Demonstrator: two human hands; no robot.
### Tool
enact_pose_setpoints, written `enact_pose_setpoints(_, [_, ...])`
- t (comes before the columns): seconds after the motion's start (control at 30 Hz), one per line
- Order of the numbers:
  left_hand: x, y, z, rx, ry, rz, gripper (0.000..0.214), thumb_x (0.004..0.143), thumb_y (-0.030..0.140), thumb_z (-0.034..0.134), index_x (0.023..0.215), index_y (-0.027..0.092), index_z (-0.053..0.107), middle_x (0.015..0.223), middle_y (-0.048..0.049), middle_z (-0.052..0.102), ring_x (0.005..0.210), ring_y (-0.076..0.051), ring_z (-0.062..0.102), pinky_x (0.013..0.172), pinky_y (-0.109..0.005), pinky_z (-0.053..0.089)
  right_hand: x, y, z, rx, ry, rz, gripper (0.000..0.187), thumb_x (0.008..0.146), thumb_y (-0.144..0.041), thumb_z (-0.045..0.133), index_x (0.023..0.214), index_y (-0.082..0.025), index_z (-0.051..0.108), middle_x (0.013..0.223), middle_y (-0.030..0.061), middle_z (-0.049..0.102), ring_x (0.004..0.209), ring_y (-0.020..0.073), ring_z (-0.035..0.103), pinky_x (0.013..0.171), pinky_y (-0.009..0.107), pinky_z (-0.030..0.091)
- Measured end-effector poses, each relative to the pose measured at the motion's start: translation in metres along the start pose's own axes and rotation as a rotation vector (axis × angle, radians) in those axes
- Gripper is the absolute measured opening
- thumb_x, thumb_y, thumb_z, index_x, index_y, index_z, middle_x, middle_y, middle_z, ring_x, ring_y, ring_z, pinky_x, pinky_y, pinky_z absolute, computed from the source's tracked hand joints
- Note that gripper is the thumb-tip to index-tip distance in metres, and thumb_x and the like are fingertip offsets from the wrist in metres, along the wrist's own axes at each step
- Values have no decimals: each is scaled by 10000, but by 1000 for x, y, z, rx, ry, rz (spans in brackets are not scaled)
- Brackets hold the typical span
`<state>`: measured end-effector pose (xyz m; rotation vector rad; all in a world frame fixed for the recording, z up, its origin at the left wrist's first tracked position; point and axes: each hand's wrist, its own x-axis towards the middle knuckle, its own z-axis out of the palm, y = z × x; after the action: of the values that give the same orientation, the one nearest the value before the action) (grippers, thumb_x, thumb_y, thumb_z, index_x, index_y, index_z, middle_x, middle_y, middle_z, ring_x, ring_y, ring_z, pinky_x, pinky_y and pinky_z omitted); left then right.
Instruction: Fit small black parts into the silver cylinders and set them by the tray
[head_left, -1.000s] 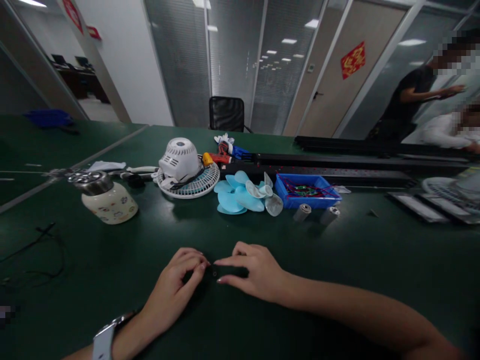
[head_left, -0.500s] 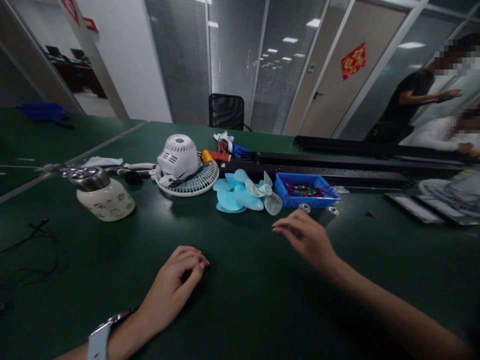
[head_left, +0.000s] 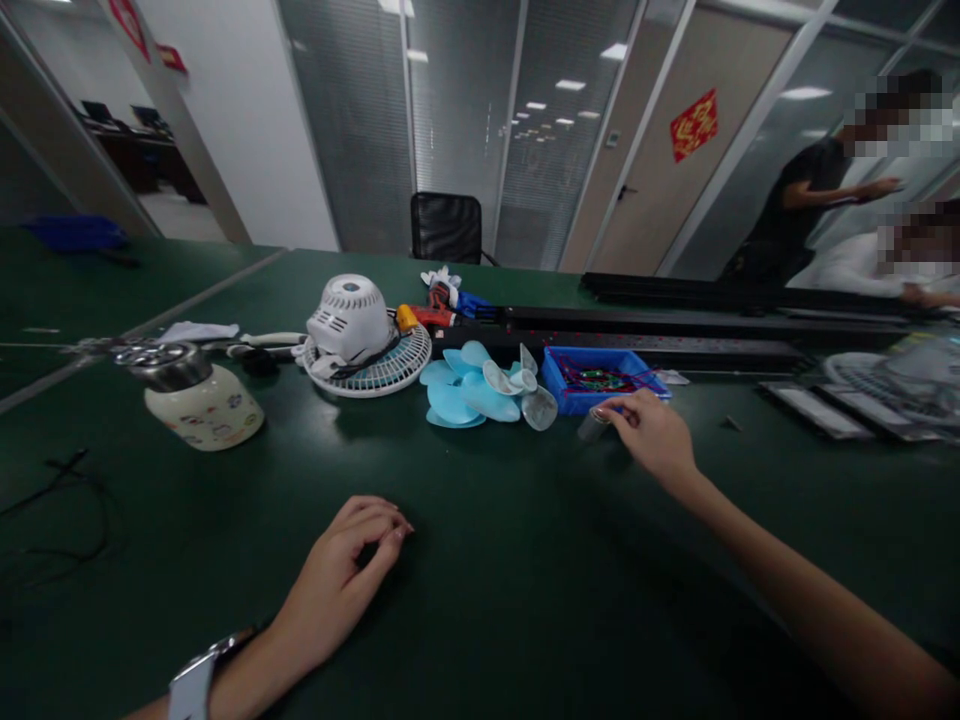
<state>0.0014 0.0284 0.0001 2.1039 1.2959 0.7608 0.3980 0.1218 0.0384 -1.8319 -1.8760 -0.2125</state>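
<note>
My right hand (head_left: 654,440) reaches out over the green table, with thumb and forefinger pinched at the top of a small cylinder (head_left: 592,427) with a metal end. The cylinder stands in front of a blue tray (head_left: 600,400) of wires and small green parts. My left hand (head_left: 352,570) rests on the table, loosely curled, thumb against the fingertips and nothing visible in it. Beyond the hands lie light blue fan blades (head_left: 491,395) and a smaller clear fan blade (head_left: 538,408) beside them.
A white fan housing (head_left: 349,318) sits on its round grille (head_left: 409,370). Left of it stands a cream bottle (head_left: 217,405). Behind lie an orange power drill (head_left: 435,316) and long black rails (head_left: 660,325). Flat framed panels (head_left: 814,412) are at right. Two people are at far right.
My right hand has moved right, its fingertips now at the cylinder's top. A second cylinder, seen before, is now hidden behind this hand. My left hand stays in place.
</note>
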Motion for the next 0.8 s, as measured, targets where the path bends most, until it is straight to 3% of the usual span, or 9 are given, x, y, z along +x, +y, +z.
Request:
enact_pose_setpoints(0.3, [0, 0, 0, -5, 8, -6, 271, 956, 301, 445, 871, 218, 689, 985, -53, 699, 1034, -243, 566, 876, -387, 493, 4, 4, -8, -48, 89, -29, 333, 903, -447, 490, 937, -231, 742, 859, 58, 620, 727, 191, 568, 606, 302, 399])
enact_pose_setpoints(0.43, [1, -1, 1, 0, 21, 8, 270, 952, 301, 452, 871, 217, 695, 962, -52, 705, 1018, -244, 571, 868, -387, 493, 4, 8, -9, -82, -9, -34, 315, 896, -440, 503, 905, -240, 746, 844, 53, 619, 713, 193, 569, 580, 302, 385])
enact_pose_setpoints(0.53, [2, 0, 1, -3, 23, 10, 275, 950, 299, 450, 861, 215, 697, 960, -55, 706, 1012, -243, 576, 860, -384, 498, 3, 10, -10, -94, 5, -55, 327, 911, -429, 485, 918, -227, 742, 855, 58, 623, 726, 196, 578, 587, 303, 394])
enact_pose_setpoints(0.67, [1, 2, 0, -3, 13, 6, 280, 951, 297, 446, 856, 216, 696, 967, -56, 708, 1016, -244, 576, 863, -389, 501, 6, 10, -11, -151, 23, -175, 350, 940, -403, 444, 953, -211, 737, 903, 70, 630, 760, 198, 593, 625, 309, 417])
enact_pose_setpoints(0.8, [0, 2, 0, 2, 17, 0, 274, 949, 297, 453, 856, 217, 698, 962, -53, 708, 1015, -244, 574, 868, -392, 499, 13, 7, -15, -230, -59, -313, 319, 938, -397, 470, 918, -241, 748, 881, 59, 619, 755, 192, 595, 615, 299, 401])
